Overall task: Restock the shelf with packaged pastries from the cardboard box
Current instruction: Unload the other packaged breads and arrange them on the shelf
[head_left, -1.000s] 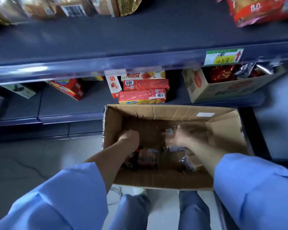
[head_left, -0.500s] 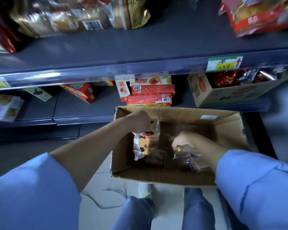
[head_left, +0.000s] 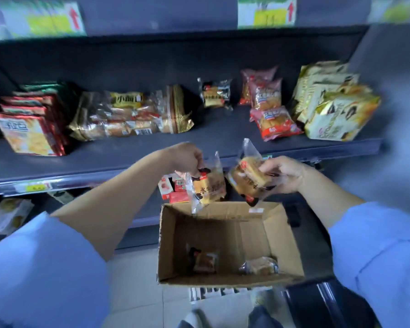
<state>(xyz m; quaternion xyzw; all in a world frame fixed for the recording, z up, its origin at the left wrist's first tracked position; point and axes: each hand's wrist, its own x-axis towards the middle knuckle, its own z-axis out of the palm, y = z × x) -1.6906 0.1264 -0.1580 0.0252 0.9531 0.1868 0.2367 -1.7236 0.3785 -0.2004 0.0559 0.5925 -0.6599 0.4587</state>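
Observation:
My left hand (head_left: 186, 159) pinches the top of a clear-wrapped pastry (head_left: 208, 185) that hangs above the open cardboard box (head_left: 167, 235). My right hand (head_left: 282, 174) grips a second wrapped pastry (head_left: 245, 179), tilted, just right of the first. Both are held in front of the dark shelf (head_left: 128, 155), near its front edge. Two more wrapped pastries lie on the box floor, one on the left (head_left: 204, 261) and one on the right (head_left: 258, 267). A matching pastry pack (head_left: 214, 93) stands at the back of the shelf.
On the shelf sit red cracker packs (head_left: 31, 129) at left, gold bread bags (head_left: 128, 114), red pastry bags (head_left: 270, 110) and pale yellow packs (head_left: 334, 107) at right. Red boxes (head_left: 175, 189) show on the lower shelf. The box stands on the tiled floor.
Both hands have risen out of the box, each with a pastry, up to the shelf's front edge. The view has tilted up from the lower shelf to the stocked shelf.

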